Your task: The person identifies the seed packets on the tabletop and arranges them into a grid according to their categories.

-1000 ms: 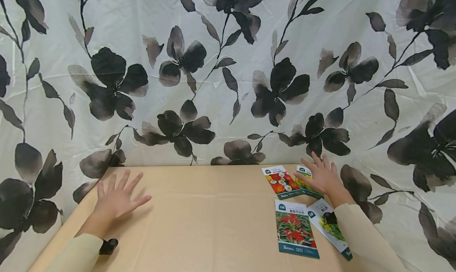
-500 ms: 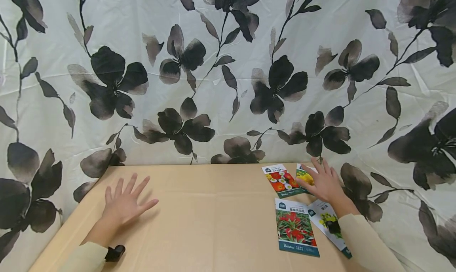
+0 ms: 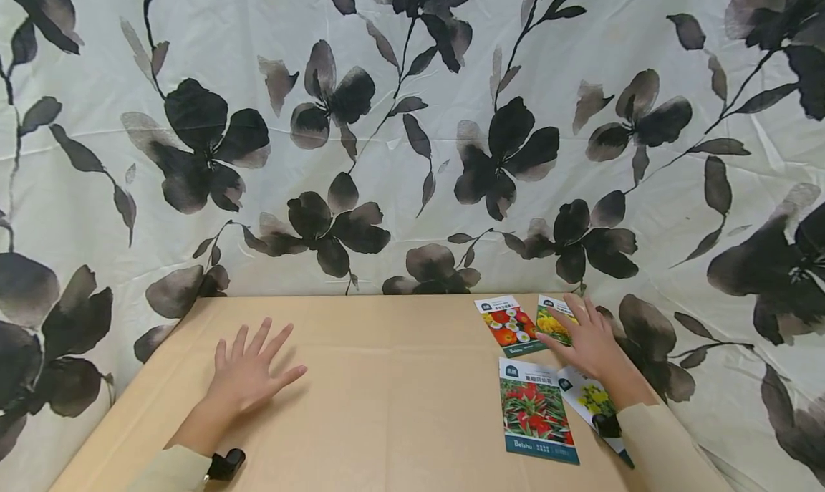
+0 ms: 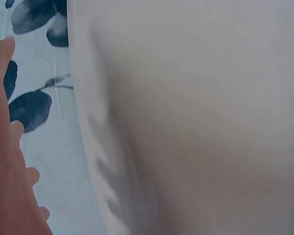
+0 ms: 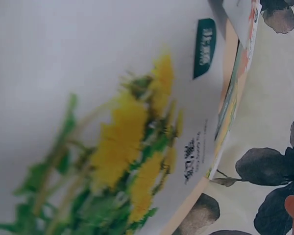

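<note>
My left hand [image 3: 248,377] hovers over the left part of the table with its fingers spread, holding nothing; its shadow falls beside it. In the left wrist view only the side of that hand [image 4: 10,166] shows. My right hand [image 3: 594,345], fingers extended, is over a seed packet with yellow flowers [image 3: 551,320] and hides part of it; whether it touches is unclear. Left of it lies a packet with red, orange and white flowers [image 3: 508,326]. Nearer are a red-flower packet [image 3: 538,410] and a tilted dandelion packet [image 3: 585,392], partly under the right wrist. That dandelion packet [image 5: 122,137] fills the right wrist view.
A light wood-coloured table [image 3: 387,406] spans the foreground. Behind it and at both sides hangs a white cloth with dark flowers [image 3: 412,155]. Both wrists carry a small black device [image 3: 227,465] near the beige sleeve cuffs.
My left hand has shifted right and a little nearer. My right hand has drawn back slightly to the right, uncovering more of the yellow-flower packet. The packets stay in place.
</note>
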Demonstrator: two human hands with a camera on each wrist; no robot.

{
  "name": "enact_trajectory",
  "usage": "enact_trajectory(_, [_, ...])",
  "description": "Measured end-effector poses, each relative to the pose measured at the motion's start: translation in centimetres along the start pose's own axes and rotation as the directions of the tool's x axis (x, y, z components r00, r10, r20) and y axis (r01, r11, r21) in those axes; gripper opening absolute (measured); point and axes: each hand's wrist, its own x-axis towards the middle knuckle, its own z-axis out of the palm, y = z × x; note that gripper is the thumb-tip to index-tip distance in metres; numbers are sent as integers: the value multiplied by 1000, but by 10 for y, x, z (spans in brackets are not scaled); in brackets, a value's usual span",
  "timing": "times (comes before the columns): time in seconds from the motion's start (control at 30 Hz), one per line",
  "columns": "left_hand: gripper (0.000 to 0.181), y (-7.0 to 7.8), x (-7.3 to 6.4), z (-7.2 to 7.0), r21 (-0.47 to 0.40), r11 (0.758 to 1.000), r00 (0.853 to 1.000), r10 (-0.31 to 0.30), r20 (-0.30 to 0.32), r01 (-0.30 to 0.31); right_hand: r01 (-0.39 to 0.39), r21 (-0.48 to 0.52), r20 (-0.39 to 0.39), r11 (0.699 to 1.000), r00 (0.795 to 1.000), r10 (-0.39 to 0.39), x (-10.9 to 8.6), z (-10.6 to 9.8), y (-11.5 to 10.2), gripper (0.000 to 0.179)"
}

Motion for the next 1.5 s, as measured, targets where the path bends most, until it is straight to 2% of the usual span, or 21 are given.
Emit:
enact_trajectory(0.5, [86, 47, 4, 18, -34, 999, 998, 39, -58, -41, 38, 49, -42, 998, 998, -36, -3, 15, 12, 79])
enact_trajectory(0.67, [87, 62, 3, 23, -64, 998, 999, 27, -28, -29, 68, 68, -75, 995, 995, -62, -1, 18, 17, 74])
enact_trajectory(0.8, [87, 74, 5, 29, -81, 996, 999, 21, -34, -24, 100, 85, -92, 991, 991, -92, 2, 20, 22, 72])
enact_trajectory(0.93, [88, 89, 9, 35, -92, 995, 999, 22, -37, -25, 109, 111, -86, 988, 991, -100, 4, 21, 27, 72])
enact_trajectory(1.23, [89, 121, 17, 43, -150, 987, 998, 57, 33, -52, 106, 146, -40, 984, 994, -102, -1, 17, 33, 68])
enact_trajectory(1.5, [88, 144, 21, 51, -191, 979, 995, 83, 47, -73, 120, 186, -35, 975, 993, -115, -5, 18, 36, 63])
